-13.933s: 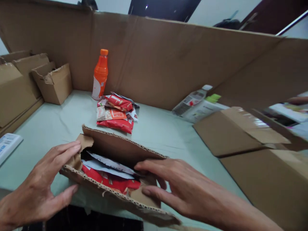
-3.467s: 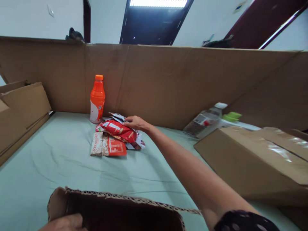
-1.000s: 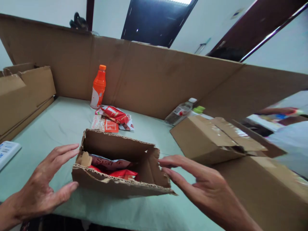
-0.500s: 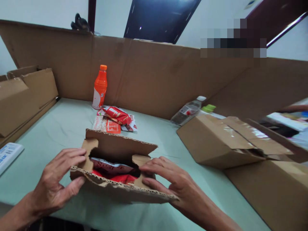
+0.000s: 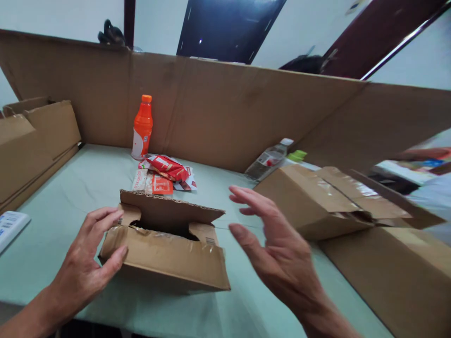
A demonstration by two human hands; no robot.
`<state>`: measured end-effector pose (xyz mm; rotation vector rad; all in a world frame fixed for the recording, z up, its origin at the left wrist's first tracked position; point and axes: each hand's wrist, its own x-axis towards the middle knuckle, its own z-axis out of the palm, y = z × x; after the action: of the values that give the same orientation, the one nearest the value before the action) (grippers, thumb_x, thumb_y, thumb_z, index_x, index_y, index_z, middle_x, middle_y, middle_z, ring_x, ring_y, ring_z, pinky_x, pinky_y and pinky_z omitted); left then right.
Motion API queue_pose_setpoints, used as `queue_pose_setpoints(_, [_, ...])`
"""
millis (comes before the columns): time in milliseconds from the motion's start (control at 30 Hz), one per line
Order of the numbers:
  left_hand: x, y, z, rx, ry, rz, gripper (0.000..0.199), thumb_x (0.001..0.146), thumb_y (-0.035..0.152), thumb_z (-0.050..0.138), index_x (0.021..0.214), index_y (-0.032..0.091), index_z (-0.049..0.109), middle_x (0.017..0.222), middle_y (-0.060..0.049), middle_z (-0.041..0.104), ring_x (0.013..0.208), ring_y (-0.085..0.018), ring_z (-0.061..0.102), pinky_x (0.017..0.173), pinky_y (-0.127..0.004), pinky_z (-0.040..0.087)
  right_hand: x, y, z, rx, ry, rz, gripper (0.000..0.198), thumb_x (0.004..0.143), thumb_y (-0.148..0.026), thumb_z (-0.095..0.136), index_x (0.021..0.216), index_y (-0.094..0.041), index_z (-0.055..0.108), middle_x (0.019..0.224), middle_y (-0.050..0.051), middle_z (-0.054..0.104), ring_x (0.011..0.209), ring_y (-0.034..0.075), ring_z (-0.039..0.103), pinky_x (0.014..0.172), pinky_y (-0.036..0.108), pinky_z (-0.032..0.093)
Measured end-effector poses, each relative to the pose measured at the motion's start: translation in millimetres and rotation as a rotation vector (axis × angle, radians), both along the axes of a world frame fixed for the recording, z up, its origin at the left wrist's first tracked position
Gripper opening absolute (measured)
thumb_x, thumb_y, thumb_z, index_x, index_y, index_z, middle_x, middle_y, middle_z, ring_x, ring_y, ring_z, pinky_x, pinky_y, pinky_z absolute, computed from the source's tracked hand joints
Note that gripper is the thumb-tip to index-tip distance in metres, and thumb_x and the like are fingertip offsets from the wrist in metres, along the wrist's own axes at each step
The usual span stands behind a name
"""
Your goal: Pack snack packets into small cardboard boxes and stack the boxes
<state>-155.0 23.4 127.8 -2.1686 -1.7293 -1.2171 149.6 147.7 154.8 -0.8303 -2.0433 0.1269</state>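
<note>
A small cardboard box [image 5: 169, 260] sits on the table in front of me. Its front flap leans inward over part of the opening, its far flap [image 5: 172, 211] stands up, and the two short side flaps are folded in. What lies inside is hidden in shadow. My left hand [image 5: 88, 253] grips the box's left end, thumb on the front flap and fingers by the left side flap. To the right of the box, my right hand [image 5: 271, 239] hovers apart from it, fingers and thumb spread, holding nothing.
Behind the box lie snack packets [image 5: 165, 173] beside an upright orange bottle [image 5: 142, 127]. A clear bottle [image 5: 269, 160] leans by stacked cartons [image 5: 299, 202] at right. More cartons [image 5: 38, 145] stand left, near a white box [image 5: 12, 227]. A cardboard wall [image 5: 218, 108] closes the back.
My right hand has let go of the box's right side flap and moved up and right. The front flap has swung inward, covering the red packets. My left hand stays at the left end.
</note>
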Motion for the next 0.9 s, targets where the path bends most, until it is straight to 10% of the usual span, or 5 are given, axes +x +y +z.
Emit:
queue_pose_setpoints(367, [-7, 8, -15.8, -0.039, -0.017, -0.132, 0.037, 0.105, 0.015, 0.045, 0.137, 0.028, 0.057, 0.145, -0.006, 0.058, 0.141, -0.025, 0.05, 0.117, -0.043, 0.048, 12, -11, -29, 0.048, -0.501, 0.375, 0.073, 0.103, -0.066, 0.051, 0.162, -0.023, 0.04, 0.16, 0.016, 0.053, 0.152, 0.033, 0.043, 0.121, 0.058, 0.037])
queue_pose_setpoints(600, [-15, 11, -20.0, -0.055, -0.011, -0.106, 0.039, 0.105, 0.022, 0.046, 0.139, 0.035, 0.058, 0.146, -0.005, 0.058, 0.139, -0.032, 0.051, 0.114, -0.053, 0.048, -1, 11, -23, -0.229, -0.565, 0.49, 0.086, 0.082, -0.056, 0.081, 0.158, -0.03, 0.052, 0.173, 0.014, 0.032, 0.162, 0.038, 0.022, 0.124, 0.063, 0.032])
queue_pose_setpoints(900, [7, 21, -34.4, -0.188, 0.105, -0.103, 0.052, 0.107, 0.044, 0.045, 0.159, 0.041, 0.042, 0.171, -0.004, 0.038, 0.142, -0.038, 0.058, 0.102, -0.055, 0.063, 90, -30, -40, -0.216, -0.44, 0.139, 0.074, 0.087, -0.044, 0.073, 0.157, -0.03, 0.053, 0.167, 0.013, 0.045, 0.155, 0.037, 0.038, 0.12, 0.061, 0.041])
